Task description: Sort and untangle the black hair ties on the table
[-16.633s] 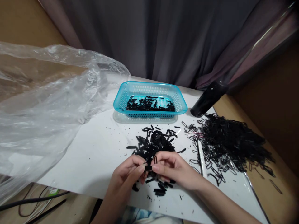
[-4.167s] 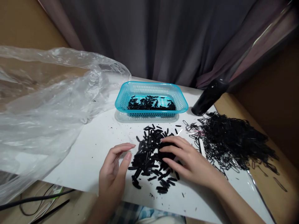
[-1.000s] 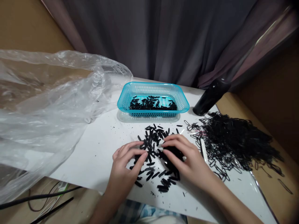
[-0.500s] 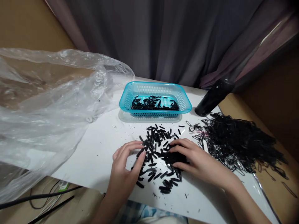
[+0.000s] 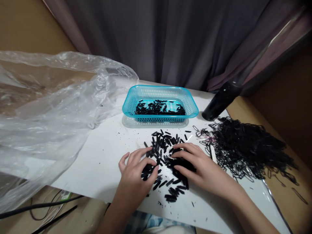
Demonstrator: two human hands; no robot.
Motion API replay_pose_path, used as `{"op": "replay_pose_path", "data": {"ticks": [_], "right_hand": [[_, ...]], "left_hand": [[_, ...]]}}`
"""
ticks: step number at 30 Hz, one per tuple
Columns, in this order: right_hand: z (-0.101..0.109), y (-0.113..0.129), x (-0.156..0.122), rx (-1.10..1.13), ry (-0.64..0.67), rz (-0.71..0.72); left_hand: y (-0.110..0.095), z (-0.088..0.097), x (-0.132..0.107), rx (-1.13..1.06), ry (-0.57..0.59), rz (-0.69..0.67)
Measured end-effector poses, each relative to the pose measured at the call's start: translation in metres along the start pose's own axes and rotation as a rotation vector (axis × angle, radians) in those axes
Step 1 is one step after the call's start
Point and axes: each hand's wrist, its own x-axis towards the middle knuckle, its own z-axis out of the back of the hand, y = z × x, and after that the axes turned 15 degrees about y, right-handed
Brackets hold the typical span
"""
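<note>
Small black elongated pieces lie scattered in a loose pile on the white sheet. My left hand is at the left side of the pile, thumb and index fingertips closed together at a black piece. What exactly sits between those fingertips is partly hidden. On the right, my right hand curls over a dark clump of black pieces, fingers bent around it and the palm covering part. Behind the pile stands a blue plastic basket holding more such black pieces.
A tangled heap of thin black loops lies to the right. Behind it a black cylinder leans at a tilt. A clear plastic bag spreads over the left side. Cables hang below the sheet's front-left edge.
My left hand has shifted slightly right, its thumb and index fingertips drawing together. My right hand has moved a little left over the clump. The view has shifted slightly.
</note>
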Motion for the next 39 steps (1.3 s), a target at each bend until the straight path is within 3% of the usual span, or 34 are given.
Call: {"op": "replay_pose_path", "data": {"ticks": [7, 20, 23, 28, 35, 39], "right_hand": [[-0.014, 0.016, 0.010, 0.193, -0.083, 0.071], [-0.028, 0.025, 0.015, 0.208, -0.201, 0.063], [-0.028, 0.025, 0.016, 0.226, -0.193, 0.077], [-0.030, 0.027, 0.014, 0.397, -0.109, 0.232], [-0.030, 0.030, 0.014, 0.404, -0.093, 0.147], [-0.026, 0.031, 0.013, 0.360, -0.062, 0.168]], "left_hand": [[0.004, 0.006, -0.001, -0.140, 0.039, -0.067], [-0.001, 0.011, -0.004, -0.152, 0.110, -0.178], [-0.002, 0.010, -0.004, -0.141, 0.107, -0.168], [0.001, 0.011, -0.004, -0.239, 0.085, -0.204], [0.000, 0.012, -0.010, -0.546, 0.170, -0.174], [-0.001, 0.011, -0.013, -0.655, 0.179, -0.184]]}}
